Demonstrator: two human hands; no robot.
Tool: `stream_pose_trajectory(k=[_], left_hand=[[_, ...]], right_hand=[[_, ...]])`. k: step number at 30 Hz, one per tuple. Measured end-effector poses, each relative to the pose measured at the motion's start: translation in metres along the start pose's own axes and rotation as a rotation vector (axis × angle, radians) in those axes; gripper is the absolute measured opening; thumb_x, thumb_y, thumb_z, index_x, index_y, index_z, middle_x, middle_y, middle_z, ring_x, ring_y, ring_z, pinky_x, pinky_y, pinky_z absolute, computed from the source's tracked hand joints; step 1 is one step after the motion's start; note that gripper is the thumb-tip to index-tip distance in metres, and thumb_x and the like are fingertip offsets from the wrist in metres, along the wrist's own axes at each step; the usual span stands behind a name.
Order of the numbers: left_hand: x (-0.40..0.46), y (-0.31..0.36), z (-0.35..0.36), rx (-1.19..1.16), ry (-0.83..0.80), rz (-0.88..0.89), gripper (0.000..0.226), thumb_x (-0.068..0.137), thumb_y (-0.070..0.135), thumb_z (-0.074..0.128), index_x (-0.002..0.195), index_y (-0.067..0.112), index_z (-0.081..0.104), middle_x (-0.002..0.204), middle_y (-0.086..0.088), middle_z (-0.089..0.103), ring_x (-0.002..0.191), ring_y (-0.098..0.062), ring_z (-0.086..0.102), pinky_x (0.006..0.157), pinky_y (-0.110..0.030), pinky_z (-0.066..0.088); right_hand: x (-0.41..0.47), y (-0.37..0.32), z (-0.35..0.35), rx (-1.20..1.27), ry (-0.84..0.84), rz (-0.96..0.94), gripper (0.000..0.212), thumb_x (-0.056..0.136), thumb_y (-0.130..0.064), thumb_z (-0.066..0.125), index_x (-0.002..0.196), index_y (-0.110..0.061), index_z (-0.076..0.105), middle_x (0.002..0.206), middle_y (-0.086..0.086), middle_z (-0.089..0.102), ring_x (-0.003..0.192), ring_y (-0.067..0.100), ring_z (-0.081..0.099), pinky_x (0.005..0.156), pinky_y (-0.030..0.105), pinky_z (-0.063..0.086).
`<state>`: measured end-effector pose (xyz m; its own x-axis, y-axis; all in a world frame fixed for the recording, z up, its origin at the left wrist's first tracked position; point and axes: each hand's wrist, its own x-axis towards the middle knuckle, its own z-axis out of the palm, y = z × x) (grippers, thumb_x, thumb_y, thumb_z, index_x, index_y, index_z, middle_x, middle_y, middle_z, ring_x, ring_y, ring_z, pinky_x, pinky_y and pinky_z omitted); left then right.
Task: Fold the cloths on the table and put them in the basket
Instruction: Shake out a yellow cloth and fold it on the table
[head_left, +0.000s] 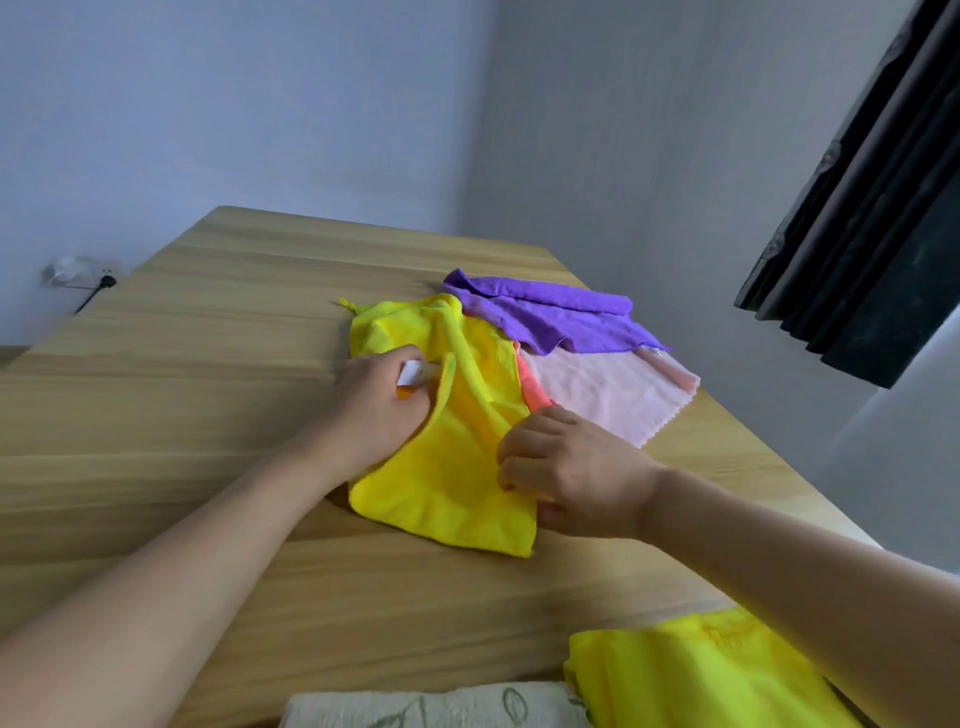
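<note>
On the wooden table (218, 415) a yellow cloth (457, 467) lies rumpled over a pile with a purple cloth (550, 317) and a pale pink cloth (613, 395). The left hand (379, 410) curls its fingers round the yellow cloth's left edge near a white label (413, 373). The right hand (566, 473) pinches the cloth's right edge with bent fingers, close to the near corner.

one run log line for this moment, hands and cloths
left hand: grips yellow cloth edge | right hand: pinches its right edge | purple cloth, pink cloth: unfolded behind | basket: not visible
</note>
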<state>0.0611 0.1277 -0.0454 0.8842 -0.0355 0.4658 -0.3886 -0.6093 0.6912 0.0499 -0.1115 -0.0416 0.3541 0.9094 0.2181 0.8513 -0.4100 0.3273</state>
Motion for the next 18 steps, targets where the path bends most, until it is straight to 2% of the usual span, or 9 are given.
stream_pose_trajectory(k=[3,5,7,9,12,14,16,18], left_hand=[[0.006,0.01,-0.018,-0.176,0.093,-0.046,0.014,0.08,0.026,0.053,0.087,0.024,0.065,0.08,0.013,0.068,0.08,-0.011,0.062,0.069,-0.025,0.045],[0.007,0.023,-0.033,-0.307,0.196,-0.066,0.012,0.08,0.02,0.049,0.075,0.024,0.059,0.064,0.016,0.059,0.062,-0.003,0.051,0.056,-0.02,0.038],[0.009,0.037,-0.049,-0.415,0.314,-0.092,0.011,0.079,0.014,0.045,0.073,0.015,0.054,0.062,0.01,0.051,0.056,-0.006,0.041,0.051,-0.021,0.032],[0.017,0.056,-0.063,-0.431,0.389,-0.125,0.01,0.081,0.009,0.043,0.076,0.01,0.052,0.066,0.001,0.046,0.058,-0.009,0.038,0.053,-0.025,0.031],[0.037,0.1,-0.083,-0.495,0.418,-0.161,0.008,0.08,0.013,0.044,0.077,0.016,0.051,0.069,-0.005,0.044,0.063,-0.015,0.039,0.058,-0.029,0.029],[0.05,0.133,-0.096,-0.599,0.413,-0.174,0.009,0.075,0.023,0.049,0.081,0.02,0.055,0.074,-0.006,0.048,0.067,-0.016,0.043,0.062,-0.032,0.033],[0.06,0.165,-0.104,-0.658,0.388,-0.177,0.018,0.071,0.031,0.053,0.085,0.023,0.06,0.078,-0.005,0.054,0.071,-0.017,0.049,0.065,-0.035,0.038],[0.065,0.203,-0.112,-0.662,0.374,-0.159,0.014,0.075,0.03,0.055,0.084,0.023,0.06,0.076,-0.007,0.054,0.07,-0.017,0.05,0.064,-0.034,0.039]], right_hand=[[-0.003,-0.002,-0.015,0.094,0.029,0.061,0.017,0.085,-0.023,0.052,0.085,-0.011,0.064,0.079,0.005,0.062,0.074,0.027,0.058,0.067,0.035,0.05],[-0.004,0.001,-0.038,0.204,0.151,0.268,0.028,0.092,-0.032,0.046,0.087,-0.011,0.065,0.078,0.004,0.065,0.07,0.02,0.057,0.063,0.033,0.046],[0.001,0.008,-0.066,0.284,0.262,0.542,0.037,0.098,-0.039,0.039,0.075,-0.017,0.059,0.067,-0.001,0.061,0.06,0.015,0.05,0.06,0.031,0.037],[0.009,0.023,-0.095,0.461,0.402,0.791,0.047,0.098,-0.045,0.038,0.066,-0.013,0.05,0.058,0.0,0.052,0.056,0.018,0.047,0.058,0.036,0.039],[0.021,0.048,-0.14,0.672,0.735,1.027,0.06,0.088,-0.053,0.038,0.078,0.005,0.051,0.067,0.008,0.051,0.065,0.023,0.05,0.071,0.055,0.051],[0.024,0.063,-0.172,0.725,0.878,1.153,0.053,0.088,-0.046,0.038,0.081,0.004,0.053,0.07,0.008,0.053,0.069,0.023,0.052,0.073,0.052,0.052],[0.02,0.073,-0.203,0.755,0.98,1.222,0.038,0.092,-0.035,0.039,0.072,-0.006,0.052,0.069,0.007,0.054,0.07,0.023,0.052,0.067,0.044,0.05],[0.011,0.077,-0.235,0.734,1.042,1.284,0.032,0.094,-0.026,0.041,0.064,-0.015,0.046,0.064,0.002,0.049,0.067,0.022,0.049,0.061,0.036,0.043]])
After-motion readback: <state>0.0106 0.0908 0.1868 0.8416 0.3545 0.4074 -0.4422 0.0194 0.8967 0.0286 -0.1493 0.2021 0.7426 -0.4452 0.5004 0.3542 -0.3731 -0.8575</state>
